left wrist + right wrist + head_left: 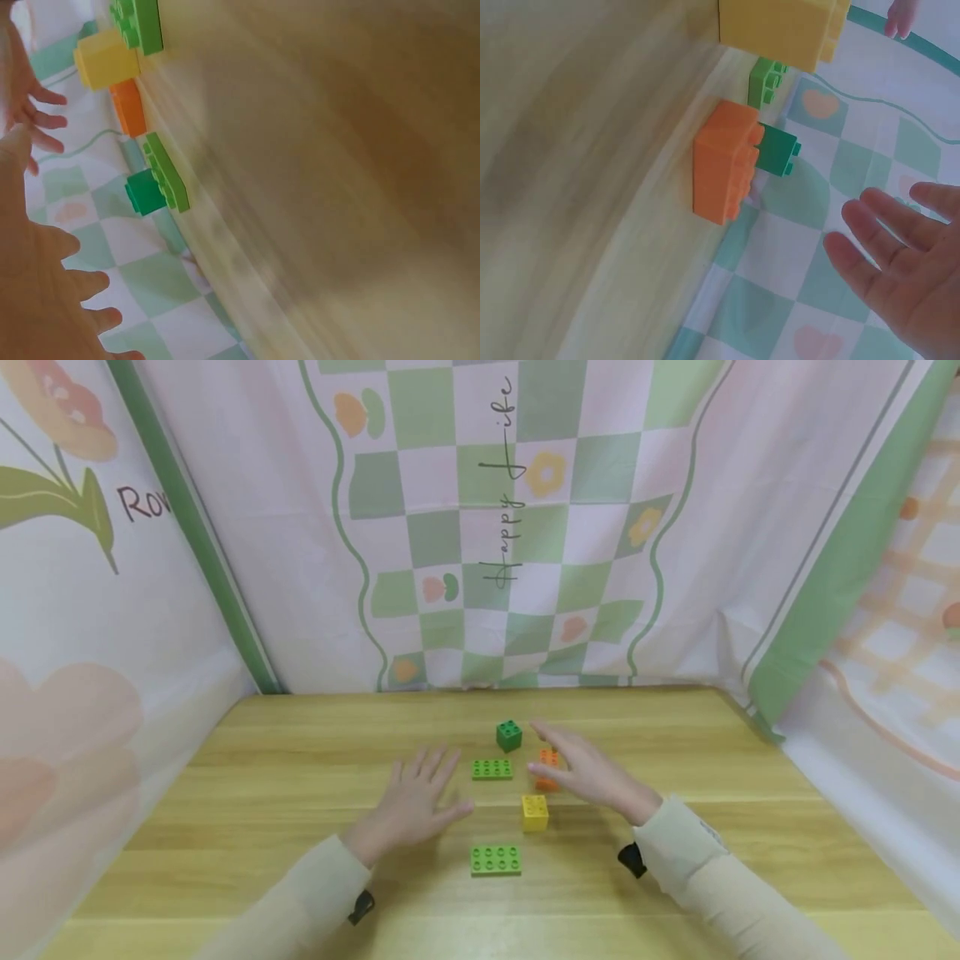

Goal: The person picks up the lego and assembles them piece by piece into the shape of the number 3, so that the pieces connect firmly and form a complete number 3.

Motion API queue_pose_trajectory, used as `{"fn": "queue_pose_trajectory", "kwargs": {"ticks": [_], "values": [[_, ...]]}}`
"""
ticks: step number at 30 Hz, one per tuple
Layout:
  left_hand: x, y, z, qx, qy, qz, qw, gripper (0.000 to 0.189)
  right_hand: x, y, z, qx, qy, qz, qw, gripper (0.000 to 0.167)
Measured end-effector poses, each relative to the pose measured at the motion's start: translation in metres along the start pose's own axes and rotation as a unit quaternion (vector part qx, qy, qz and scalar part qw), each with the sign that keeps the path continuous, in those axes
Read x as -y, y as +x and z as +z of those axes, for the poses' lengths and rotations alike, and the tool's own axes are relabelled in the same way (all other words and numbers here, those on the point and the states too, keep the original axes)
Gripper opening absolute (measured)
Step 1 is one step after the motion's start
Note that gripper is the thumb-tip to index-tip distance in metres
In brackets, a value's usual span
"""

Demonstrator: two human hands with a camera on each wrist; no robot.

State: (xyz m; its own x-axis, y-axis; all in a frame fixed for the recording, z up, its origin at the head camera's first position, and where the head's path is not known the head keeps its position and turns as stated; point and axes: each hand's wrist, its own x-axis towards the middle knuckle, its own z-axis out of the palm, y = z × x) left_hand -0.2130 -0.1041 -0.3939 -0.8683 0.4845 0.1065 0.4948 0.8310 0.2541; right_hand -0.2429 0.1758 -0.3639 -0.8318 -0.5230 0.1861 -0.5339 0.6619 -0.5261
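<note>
The orange studded building brick [718,165] stands stud-side up on the wood-grain tabletop [262,818], partly covered by the right hand [588,772] in the head view. The right hand is at its 3 o'clock, thumb and fingers apart, holding nothing; the right wrist view shows a gap between hand and brick. Around the brick: yellow building brick [535,814] near 6 o'clock, far light-green eight-stud plate [492,770] at 9, dark-green four-stud brick [509,737] at 10, near light-green eight-stud plate [496,862] at 7. The left hand [412,806] lies farther off toward 9 o'clock, fingers spread, gripping nothing. Recommended for any pickup: lower thumb and fingertips onto opposite side walls, leave the studs uncovered, lift vertically, and avoid brushing the yellow building brick.
</note>
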Motion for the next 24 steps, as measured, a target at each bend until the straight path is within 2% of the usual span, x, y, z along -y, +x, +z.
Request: {"fn": "queue_pose_trajectory", "kwargs": {"ticks": [6,13,19,24], "values": [[-0.003,-0.006,0.003,0.003,0.007,0.012,0.9999,0.077,-0.002,-0.003,0.005,0.018,0.035,0.005,0.9992,0.071],[-0.005,-0.01,0.005,0.025,-0.018,0.016,0.9994,0.077,-0.003,-0.007,0.009,0.045,0.082,0.006,0.9956,0.066],[-0.006,-0.015,0.008,0.048,-0.043,0.017,0.9978,0.076,-0.008,-0.011,0.013,0.066,0.098,-0.013,0.9929,0.064],[-0.008,-0.018,0.011,0.056,-0.038,0.025,0.9974,0.077,-0.012,-0.014,0.017,0.08,0.104,-0.019,0.9912,0.064]]}}
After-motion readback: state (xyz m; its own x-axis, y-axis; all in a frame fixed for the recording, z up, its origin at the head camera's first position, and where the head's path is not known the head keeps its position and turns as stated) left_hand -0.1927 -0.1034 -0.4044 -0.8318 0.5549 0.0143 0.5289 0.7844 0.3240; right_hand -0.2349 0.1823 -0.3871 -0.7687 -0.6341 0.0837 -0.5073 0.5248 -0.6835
